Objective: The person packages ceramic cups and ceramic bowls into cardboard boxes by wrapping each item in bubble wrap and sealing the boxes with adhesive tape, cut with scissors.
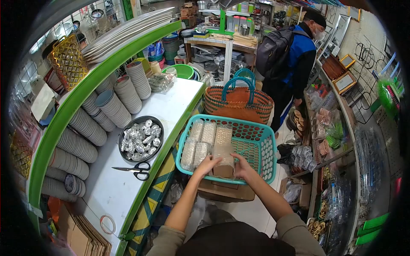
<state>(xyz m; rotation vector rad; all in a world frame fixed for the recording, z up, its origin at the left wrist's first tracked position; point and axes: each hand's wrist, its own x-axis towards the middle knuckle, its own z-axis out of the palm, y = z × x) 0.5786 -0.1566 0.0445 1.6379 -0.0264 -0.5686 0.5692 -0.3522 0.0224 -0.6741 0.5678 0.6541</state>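
Both of my hands are at a brown box wrapped in bubble wrap (223,170), inside the front of a teal plastic basket (268,176). My left hand (207,166) closes on the box's left side, and my right hand (242,167) presses its right side with bent fingers. Several other bubble-wrapped packages (195,143) are packed in the basket's left half. Behind the held box lies another wrapped package (223,135). The basket rests on a cardboard box (230,192).
On the white shelf (104,187) to the left are black-handled scissors (139,170), a dark bowl of foil-wrapped pieces (141,138) and stacked bowls (77,145). A woven bag (239,102) stands behind the basket. A person with a backpack (273,51) stands beyond; goods-filled shelves (337,170) line the right.
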